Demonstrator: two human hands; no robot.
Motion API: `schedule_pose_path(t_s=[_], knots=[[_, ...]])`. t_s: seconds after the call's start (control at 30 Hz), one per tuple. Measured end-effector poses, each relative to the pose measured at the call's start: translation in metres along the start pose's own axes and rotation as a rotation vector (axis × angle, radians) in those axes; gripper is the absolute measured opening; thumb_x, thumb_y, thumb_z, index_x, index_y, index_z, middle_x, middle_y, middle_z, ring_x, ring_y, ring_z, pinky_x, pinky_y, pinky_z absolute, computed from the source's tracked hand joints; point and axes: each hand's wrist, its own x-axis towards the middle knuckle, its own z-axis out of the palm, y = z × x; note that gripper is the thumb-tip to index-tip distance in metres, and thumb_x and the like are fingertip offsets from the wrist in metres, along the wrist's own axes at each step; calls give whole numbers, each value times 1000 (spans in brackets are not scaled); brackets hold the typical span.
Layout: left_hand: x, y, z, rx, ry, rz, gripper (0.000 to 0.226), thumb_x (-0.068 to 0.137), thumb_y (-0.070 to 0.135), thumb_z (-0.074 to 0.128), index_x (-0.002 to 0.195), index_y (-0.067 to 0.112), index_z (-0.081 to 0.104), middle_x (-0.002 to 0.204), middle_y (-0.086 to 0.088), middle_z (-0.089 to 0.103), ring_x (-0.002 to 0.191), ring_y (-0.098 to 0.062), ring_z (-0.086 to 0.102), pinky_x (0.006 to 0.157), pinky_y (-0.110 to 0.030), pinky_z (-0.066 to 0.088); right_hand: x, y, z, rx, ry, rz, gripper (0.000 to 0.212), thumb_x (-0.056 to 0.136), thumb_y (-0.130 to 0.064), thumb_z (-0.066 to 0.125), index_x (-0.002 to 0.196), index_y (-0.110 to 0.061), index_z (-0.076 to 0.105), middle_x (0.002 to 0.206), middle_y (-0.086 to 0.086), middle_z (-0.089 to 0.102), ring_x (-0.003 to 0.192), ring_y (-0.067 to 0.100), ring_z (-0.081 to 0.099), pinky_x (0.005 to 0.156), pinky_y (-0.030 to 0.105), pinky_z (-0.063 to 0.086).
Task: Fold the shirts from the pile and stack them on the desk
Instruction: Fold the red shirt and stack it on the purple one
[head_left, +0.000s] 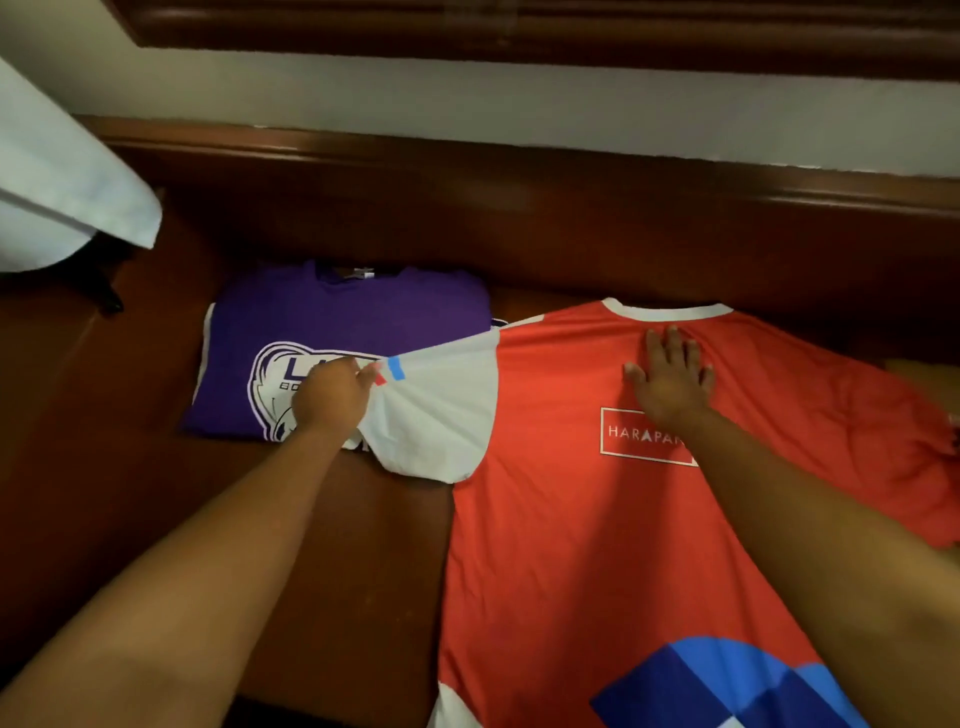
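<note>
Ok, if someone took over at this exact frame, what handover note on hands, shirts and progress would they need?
Left hand: pinches the white sleeve of the red shirt, pulled out over the purple shirt.
Right hand: flat, pressing the red shirt below its collar.
Done: purple shirt folded on the desk.
Left: fold the red shirt, which is spread flat, and stack it on the purple one. The pile is not in view.

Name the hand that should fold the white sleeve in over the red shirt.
Left. The left hand already pinches the white sleeve, while the right hand lies flat, pinning the red shirt.
</note>
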Motion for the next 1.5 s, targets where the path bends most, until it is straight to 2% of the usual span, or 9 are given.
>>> schedule_pose_path(t_s=[0.2,0.33,0.43,0.63,0.93,1.13,1.27,1.37,1.5], knots=[[-35,45,23,-87,241,207,33,90,24,59,119,7,60,125,-18,54,121,-36,45,99,-50,37,-60,42,-6,101,222,-54,71,89,-52,22,145,-13,38,157,9,26,146,29,16,115,52,12],[-72,97,61,7,10,507,50,95,33,47,141,16,43,154,-11,31,144,-32,23,115,-49,19,-96,79,21,-18,171,26,79,85,-60,11,150,-18,29,161,5,14,148,28,7,116,52,6],[-58,101,79,68,-99,372,60,98,41,39,152,20,21,161,-7,10,148,-29,5,117,-45,9,-86,88,29,-118,135,48,79,84,-62,3,153,-26,18,162,2,5,149,27,0,117,50,2],[-41,110,73,132,-81,354,61,101,38,35,153,14,15,161,-9,7,148,-29,3,118,-44,7,-74,86,16,-58,118,28,67,94,-55,17,154,-23,18,162,4,5,149,27,0,117,51,3],[-206,103,124,133,-159,640,59,91,45,34,145,20,38,154,-6,33,141,-27,31,112,-44,19,-208,131,69,-61,93,-55,71,94,-61,7,152,-23,19,161,2,8,148,26,8,117,48,6],[-198,99,118,108,-89,473,60,89,43,31,136,10,50,145,-13,45,134,-32,42,109,-49,32,-222,157,50,165,208,106,74,91,-51,21,142,-1,40,151,19,34,141,36,28,115,47,22],[-243,72,115,-47,-28,376,54,85,39,41,127,8,56,135,-19,52,124,-37,48,100,-51,39,-297,180,48,265,358,150,47,92,-24,46,127,7,53,131,27,53,121,41,48,103,46,37],[-306,30,120,-237,32,98,50,81,21,69,126,2,56,129,-25,50,114,-44,47,94,-52,40,-361,211,63,398,490,387,40,83,-17,49,112,7,62,109,30,61,103,43,57,89,46,45],[-373,-4,114,-442,-46,-415,47,86,25,67,128,10,53,139,-20,39,122,-42,37,100,-51,32,-411,231,86,635,456,643,28,86,-18,54,101,2,66,104,27,65,98,41,60,85,41,44]])
